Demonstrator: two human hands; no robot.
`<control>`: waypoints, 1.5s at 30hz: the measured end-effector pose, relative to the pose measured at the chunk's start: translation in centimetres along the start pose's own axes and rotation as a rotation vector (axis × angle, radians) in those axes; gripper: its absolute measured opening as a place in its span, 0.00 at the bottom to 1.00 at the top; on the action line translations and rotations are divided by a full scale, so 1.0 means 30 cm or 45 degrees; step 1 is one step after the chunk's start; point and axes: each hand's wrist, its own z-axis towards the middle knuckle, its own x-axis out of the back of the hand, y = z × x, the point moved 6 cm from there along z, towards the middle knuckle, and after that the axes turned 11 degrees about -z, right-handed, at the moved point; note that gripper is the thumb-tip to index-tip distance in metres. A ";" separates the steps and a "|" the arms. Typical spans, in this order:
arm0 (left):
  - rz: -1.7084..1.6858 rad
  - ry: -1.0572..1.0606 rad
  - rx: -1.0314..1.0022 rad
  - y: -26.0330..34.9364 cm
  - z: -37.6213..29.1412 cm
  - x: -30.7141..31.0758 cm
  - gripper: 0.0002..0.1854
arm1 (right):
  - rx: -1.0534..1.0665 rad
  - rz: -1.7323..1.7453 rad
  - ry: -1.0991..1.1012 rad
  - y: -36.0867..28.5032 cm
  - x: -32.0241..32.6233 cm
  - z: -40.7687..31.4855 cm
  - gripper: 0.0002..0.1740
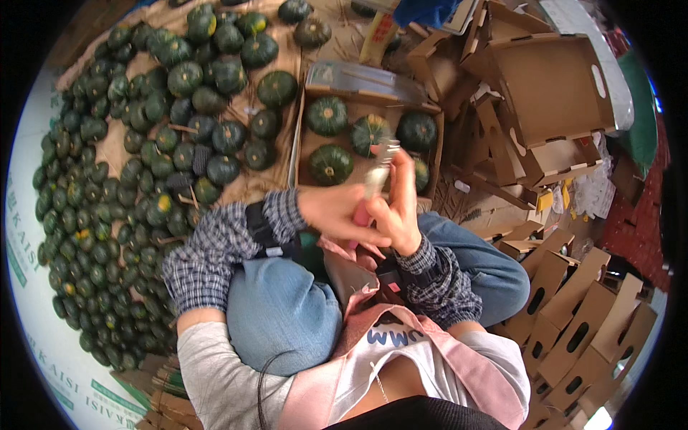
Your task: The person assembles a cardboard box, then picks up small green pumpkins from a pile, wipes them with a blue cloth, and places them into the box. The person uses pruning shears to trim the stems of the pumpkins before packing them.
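Note:
My left hand (333,212) reaches across from the left, its fingers over the lower end of a blurred tool (378,174) with a pink-red handle and a pale, shiny upper part; its kind is unclear. My right hand (400,209) is around the same tool, some fingers raised beside it. How firmly the left hand grips cannot be made out. Just beyond both hands, an open cardboard box (368,98) holds several dark green squashes, among them one at its lower left (330,164) and one at its upper right (416,131). The tool's upper end overlaps the middle squash (368,134).
Many green squashes (185,79) lie heaped on brown sheeting at the left. Folded cardboard cartons (553,86) are piled at the upper right, with rows of more cartons (580,328) at the lower right. My bent knees flank my hands.

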 end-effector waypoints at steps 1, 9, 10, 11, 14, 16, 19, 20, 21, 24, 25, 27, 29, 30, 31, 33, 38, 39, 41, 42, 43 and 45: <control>-0.012 0.169 -0.353 0.029 -0.034 0.010 0.12 | 0.188 -0.129 -0.066 -0.032 0.006 0.017 0.40; 0.378 1.596 -0.378 0.056 -0.626 0.304 0.09 | 0.408 -0.583 1.313 -0.167 0.559 0.015 0.21; 0.429 1.744 -0.357 0.039 -0.690 0.306 0.10 | 0.519 -0.618 1.443 -0.182 0.592 -0.011 0.21; 0.482 1.891 -0.334 0.024 -0.754 0.297 0.11 | 0.456 -0.602 1.399 -0.186 0.600 -0.003 0.20; 0.468 2.001 -0.419 -0.054 -0.891 0.246 0.09 | 0.107 -0.709 1.183 -0.160 0.585 0.006 0.11; 0.344 2.030 -0.440 -0.115 -0.931 0.219 0.09 | 0.015 -1.251 0.751 -0.120 0.500 0.062 0.07; 0.261 2.070 -0.422 -0.164 -0.931 0.163 0.10 | -0.375 -1.545 0.046 0.112 0.294 0.038 0.23; 0.229 2.054 -0.423 -0.186 -0.935 0.159 0.10 | -0.422 -1.551 -0.080 0.150 0.209 0.022 0.31; 0.197 2.041 -0.427 -0.204 -0.939 0.157 0.10 | -0.515 -1.599 -0.157 0.184 0.135 0.013 0.38; 0.214 2.020 -0.423 -0.193 -0.939 0.164 0.10 | -0.430 -1.959 -0.143 0.314 0.022 0.009 0.47; 0.228 2.015 -0.394 -0.195 -0.942 0.161 0.10 | -0.366 -2.128 -0.100 0.339 0.007 0.020 0.47; 0.253 1.995 -0.337 -0.200 -0.945 0.166 0.10 | -0.373 -2.146 -0.184 0.403 0.043 0.039 0.46; 0.270 1.955 -0.351 -0.228 -0.946 0.172 0.10 | -0.276 -2.086 -0.272 0.399 0.055 0.048 0.46; 0.291 1.949 -0.330 -0.237 -0.942 0.176 0.10 | -0.242 -1.899 -0.329 0.406 0.084 0.057 0.46; 0.303 1.946 -0.296 -0.252 -0.944 0.171 0.10 | -0.214 -1.709 -0.397 0.417 0.119 0.052 0.46; 0.298 1.850 -0.176 -0.264 -0.938 0.179 0.11 | -0.373 -0.806 -0.470 0.431 0.181 0.065 0.37; 0.450 1.779 -0.249 -0.265 -0.922 0.170 0.09 | -0.223 -0.945 -0.402 0.480 0.215 0.084 0.14; 0.528 1.762 -0.221 -0.258 -0.917 0.171 0.09 | -0.130 -1.091 -0.429 0.459 0.209 0.100 0.13; 0.626 1.725 -0.153 -0.248 -0.906 0.165 0.10 | -0.081 -1.236 -0.426 0.440 0.181 0.112 0.19; 0.631 1.695 -0.080 -0.260 -0.909 0.161 0.10 | -0.033 -1.282 -0.354 0.364 0.136 0.139 0.22; 0.649 1.689 -0.076 -0.257 -0.903 0.155 0.10 | 0.014 -1.330 -0.279 0.300 0.086 0.163 0.26; 0.690 1.680 -0.063 -0.257 -0.896 0.151 0.10 | 0.201 -1.410 -0.258 0.231 -0.042 0.200 0.39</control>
